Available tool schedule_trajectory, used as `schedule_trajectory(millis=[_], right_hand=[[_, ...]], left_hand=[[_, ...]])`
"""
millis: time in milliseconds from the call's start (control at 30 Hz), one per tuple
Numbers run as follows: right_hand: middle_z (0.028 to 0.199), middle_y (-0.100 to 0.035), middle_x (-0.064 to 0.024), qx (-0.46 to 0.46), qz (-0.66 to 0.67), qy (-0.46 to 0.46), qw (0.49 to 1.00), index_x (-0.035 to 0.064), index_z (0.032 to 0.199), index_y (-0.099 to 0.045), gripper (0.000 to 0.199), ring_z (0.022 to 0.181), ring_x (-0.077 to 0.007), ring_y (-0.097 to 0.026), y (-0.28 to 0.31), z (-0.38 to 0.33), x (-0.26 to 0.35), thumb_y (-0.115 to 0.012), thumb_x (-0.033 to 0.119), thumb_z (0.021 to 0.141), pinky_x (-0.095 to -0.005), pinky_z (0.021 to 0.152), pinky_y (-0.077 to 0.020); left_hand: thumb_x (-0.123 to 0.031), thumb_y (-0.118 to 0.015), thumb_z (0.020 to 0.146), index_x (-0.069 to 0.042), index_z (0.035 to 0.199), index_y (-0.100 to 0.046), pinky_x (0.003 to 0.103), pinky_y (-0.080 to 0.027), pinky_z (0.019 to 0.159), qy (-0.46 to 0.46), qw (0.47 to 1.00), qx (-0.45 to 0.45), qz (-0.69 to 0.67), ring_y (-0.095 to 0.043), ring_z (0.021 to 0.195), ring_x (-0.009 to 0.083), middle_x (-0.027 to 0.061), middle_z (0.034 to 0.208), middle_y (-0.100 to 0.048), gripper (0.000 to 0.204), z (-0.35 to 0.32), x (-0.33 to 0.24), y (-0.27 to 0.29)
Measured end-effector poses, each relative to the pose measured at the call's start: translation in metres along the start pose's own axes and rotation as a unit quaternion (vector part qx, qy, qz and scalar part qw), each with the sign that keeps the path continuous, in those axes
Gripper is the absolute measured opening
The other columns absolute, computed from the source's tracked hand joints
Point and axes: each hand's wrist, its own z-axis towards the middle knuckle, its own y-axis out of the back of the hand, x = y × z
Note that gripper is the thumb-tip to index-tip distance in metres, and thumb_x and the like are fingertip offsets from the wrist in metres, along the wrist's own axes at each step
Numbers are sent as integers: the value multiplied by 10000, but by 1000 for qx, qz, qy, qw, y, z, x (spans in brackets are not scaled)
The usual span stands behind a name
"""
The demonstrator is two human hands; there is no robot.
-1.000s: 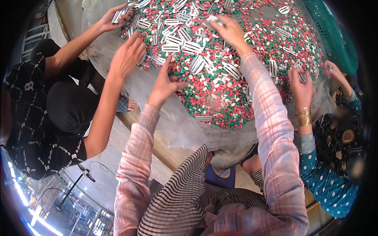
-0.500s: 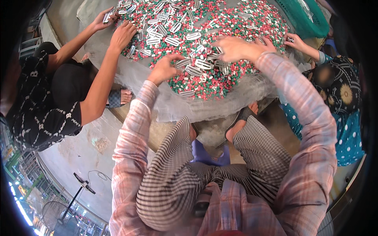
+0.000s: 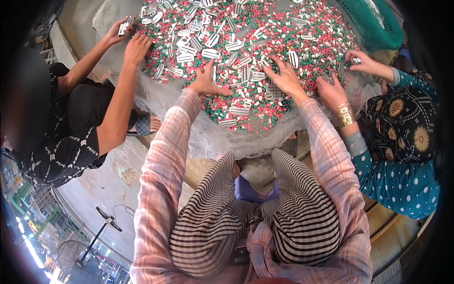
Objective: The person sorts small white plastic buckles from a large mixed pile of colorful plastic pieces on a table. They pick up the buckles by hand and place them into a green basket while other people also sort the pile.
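My left hand (image 3: 206,82) is over the near left part of a bed of small red, green and white pellets (image 3: 261,105). Its fingers and thumb are spread, with nothing seen between them. To its right, my right hand (image 3: 286,78) reaches down with fingers apart, close to a grid-like slotted metal piece (image 3: 273,92). Between my hands lie several silvery slotted metal pieces (image 3: 246,74), some overlapping. Nearer to me, another slotted piece (image 3: 239,111) rests on the pellets.
Translucent sheeting (image 3: 227,143) edges the pellet bed. A co-worker's hands (image 3: 138,48) are at the left, one holding a slotted piece. Another co-worker's braceleted hand (image 3: 332,91) is close to my right hand. A green basket (image 3: 382,29) stands at the far right.
My right hand has drawn back toward me, and my left has moved slightly right with fingers spread wider. The loose pieces between them lie more spread out. The right co-worker's braceleted hand has come in.
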Motion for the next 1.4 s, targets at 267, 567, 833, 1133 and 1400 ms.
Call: schedule_trajectory(millis=[267, 567, 833, 1133, 1400], right_hand=[[1127, -604, -210, 144, -35, -53, 988, 180, 1383, -373, 863, 1055, -352, -577, 0, 26, 40, -468, 741, 734, -427, 879, -441], [1130, -616, -169, 129, 164, 85, 974, 45, 1169, -591, 450, 1036, -278, -598, 52, -9, -2, -675, 70, 728, -355, 867, -469], [1150, -564, -145, -75, -3, 212, 974, 61, 1128, -600, 372, 1046, -337, -546, 26, 25, -3, -652, 156, 772, -403, 878, -458], [1069, -568, -133, -39, -93, 237, 966, 89, 1097, -575, 349, 1017, -328, -532, 5, 19, 19, -617, 88, 751, -424, 828, -477], [947, -649, -131, -7, 53, 139, 989, 103, 1124, -550, 382, 885, -330, -623, 46, -39, 12, -529, -19, 763, -423, 774, -483]], left_hand=[[-267, -876, 479, -27, 1448, -126, 383, -286, 1076, -71, 995, 71, -30, -312, 1323, 306, 224, 1416, -317, 1249, 25, -72, -21], [-19, -701, 732, -169, 1292, -526, 321, -525, 795, -338, 929, 140, -59, -584, 1020, 159, 36, 1299, -523, 605, 12, -73, 35], [-627, -662, 674, -182, 1299, -479, 523, -400, 938, -106, 928, -247, 258, -383, 1155, 511, 214, 1210, -485, 789, 116, -108, -18], [-44, -629, 762, -103, 1113, -554, 363, -500, 759, -214, 961, -118, 127, -627, 805, 259, 101, 968, -635, 364, 25, -67, -15], [-81, -512, 877, -71, 1130, -595, 217, -478, 570, -55, 977, -77, -192, -627, 702, 81, 54, 827, -666, 267, 23, -16, 7]])
